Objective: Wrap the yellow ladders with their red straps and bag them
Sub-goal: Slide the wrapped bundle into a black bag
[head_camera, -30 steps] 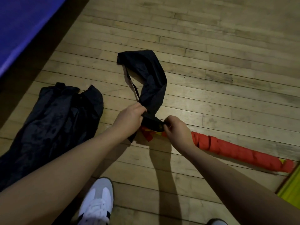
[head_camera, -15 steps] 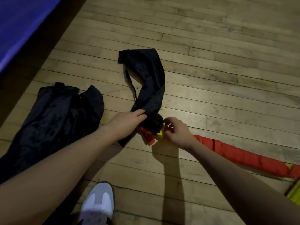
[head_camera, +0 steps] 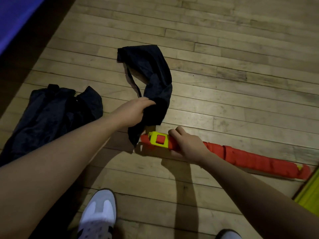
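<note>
Shoes come first: a white sneaker (head_camera: 96,216) at the near edge and the toe of a second shoe (head_camera: 227,234) to its right, both on the wooden floor (head_camera: 224,83). At the near right edge shows a yellow-green strip (head_camera: 309,194); what it is cannot be told. Farther in, the right hand (head_camera: 187,145) grips the wrapped ladder (head_camera: 255,157), fingers curled round the bundle just beside its left end. That bundle, wound in its red strap, lies on the floor running to the right, with a yellow end piece (head_camera: 158,140) showing at the left end. The left hand (head_camera: 135,112) clutches the black bag (head_camera: 155,87) at its near end, fingers closed on the fabric just beyond the ladder's tip. The bag trails away across the boards. To the left lies a second black bag (head_camera: 51,114), crumpled. At the far left corner is a blue mat (head_camera: 15,19).
</note>
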`<state>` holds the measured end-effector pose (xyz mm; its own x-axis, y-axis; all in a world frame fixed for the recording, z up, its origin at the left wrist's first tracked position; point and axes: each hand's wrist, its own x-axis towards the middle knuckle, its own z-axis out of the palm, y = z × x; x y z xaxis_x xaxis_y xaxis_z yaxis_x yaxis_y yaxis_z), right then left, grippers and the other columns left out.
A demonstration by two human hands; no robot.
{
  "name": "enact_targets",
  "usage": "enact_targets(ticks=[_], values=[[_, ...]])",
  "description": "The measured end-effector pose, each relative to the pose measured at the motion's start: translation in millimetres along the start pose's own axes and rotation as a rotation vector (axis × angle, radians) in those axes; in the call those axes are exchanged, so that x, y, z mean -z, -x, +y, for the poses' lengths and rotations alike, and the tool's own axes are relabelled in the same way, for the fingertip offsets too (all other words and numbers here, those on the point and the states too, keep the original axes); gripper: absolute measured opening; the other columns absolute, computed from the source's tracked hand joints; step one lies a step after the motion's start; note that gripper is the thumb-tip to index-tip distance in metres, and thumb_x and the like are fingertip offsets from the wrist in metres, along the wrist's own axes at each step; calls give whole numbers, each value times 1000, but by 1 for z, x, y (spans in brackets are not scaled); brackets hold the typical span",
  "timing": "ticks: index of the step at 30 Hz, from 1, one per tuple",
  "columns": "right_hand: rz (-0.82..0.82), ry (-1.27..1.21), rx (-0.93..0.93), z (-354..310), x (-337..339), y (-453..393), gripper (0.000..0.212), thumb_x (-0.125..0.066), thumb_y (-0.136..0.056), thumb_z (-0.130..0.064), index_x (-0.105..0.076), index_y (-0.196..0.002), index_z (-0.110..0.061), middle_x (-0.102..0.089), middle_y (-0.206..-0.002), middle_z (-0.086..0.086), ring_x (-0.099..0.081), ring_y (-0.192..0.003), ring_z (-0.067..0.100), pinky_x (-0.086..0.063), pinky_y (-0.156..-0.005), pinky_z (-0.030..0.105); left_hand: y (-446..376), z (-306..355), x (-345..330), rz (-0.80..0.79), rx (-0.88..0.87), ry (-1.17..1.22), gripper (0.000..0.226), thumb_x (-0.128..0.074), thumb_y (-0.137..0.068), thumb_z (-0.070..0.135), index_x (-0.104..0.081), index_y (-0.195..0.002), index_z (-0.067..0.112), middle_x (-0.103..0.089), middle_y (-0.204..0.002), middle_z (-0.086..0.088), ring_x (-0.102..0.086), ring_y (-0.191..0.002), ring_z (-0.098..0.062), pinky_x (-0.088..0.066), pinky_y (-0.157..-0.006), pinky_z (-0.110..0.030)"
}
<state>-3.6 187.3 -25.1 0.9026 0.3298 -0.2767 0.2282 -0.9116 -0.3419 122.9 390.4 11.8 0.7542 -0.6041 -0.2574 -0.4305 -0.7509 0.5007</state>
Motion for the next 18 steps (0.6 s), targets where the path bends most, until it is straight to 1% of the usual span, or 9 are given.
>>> enact_targets(ticks=[3,5,7,9,11,13,15,17,18], values=[[36,-24,63,-2,5,12,58,-66,-84,-37,-43,-131,-14,-45,-118,7,-56,-85,27,-44,-61,33,2,3,2,-42,43,65,59,-39,-94,-7,-41,-144,25,-39,-149,-2,-38,-135,-19,-31,-107,-26],[69,-10,66,-3,8,16,58,-68,-82,-37,-45,-130,-13,-47,-116,8,-58,-81,30,-47,-59,35,8,5,-3,-88,85,148,60,-39,-96,-5,-39,-145,30,-36,-151,-3,-37,-137,-19,-33,-109,-27],[99,6,55,-4,8,19,60,-70,-79,-36,-46,-130,-14,-49,-116,8,-59,-78,31,-46,-56,34,16,9,-8,-93,110,187,58,-39,-98,-1,-37,-146,32,-35,-152,-4,-35,-138,-20,-33,-109,-27],[104,13,30,-7,8,19,61,-69,-81,-37,-44,-132,-15,-48,-118,7,-59,-81,30,-44,-58,32,24,17,-9,-43,114,214,55,-39,-100,4,-36,-146,33,-37,-152,-4,-35,-138,-20,-33,-107,-27],[89,23,-11,-9,6,18,61,-67,-83,-38,-41,-135,-18,-46,-122,6,-59,-87,29,-45,-62,32,31,28,-10,55,107,243,53,-39,-101,7,-35,-147,33,-39,-150,-5,-38,-136,-21,-35,-106,-27],[93,32,-51,-10,5,17,59,-66,-84,-38,-42,-133,-17,-46,-122,6,-60,-90,30,-44,-64,32,39,38,-14,120,85,209,53,-39,-101,8,-34,-147,33,-41,-148,-8,-42,-133,-23,-37,-105,-27],[124,9,-94,-10,6,13,54,-68,-83,-36,-47,-127,-12,-49,-117,8,-60,-87,31,-39,-61,31,44,44,-20,72,43,112,56,-38,-100,6,-29,-149,32,-42,-148,-9,-45,-131,-24,-38,-102,-27],[165,-18,-121,-10,8,8,51,-69,-82,-34,-50,-121,-8,-51,-114,10,-61,-84,31,-41,-60,33,47,46,-25,29,27,62,65,-36,-99,2,-18,-152,33,-42,-148,-8,-48,-126,-24,-41,-99,-28],[187,-28,-132,-10,10,4,51,-70,-82,-34,-51,-121,-7,-52,-114,11,-61,-84,31,-44,-60,34,48,47,-26,56,29,61,69,-37,-98,1,-11,-153,34,-45,-144,-7,-53,-118,-23,-45,-93,-29]])
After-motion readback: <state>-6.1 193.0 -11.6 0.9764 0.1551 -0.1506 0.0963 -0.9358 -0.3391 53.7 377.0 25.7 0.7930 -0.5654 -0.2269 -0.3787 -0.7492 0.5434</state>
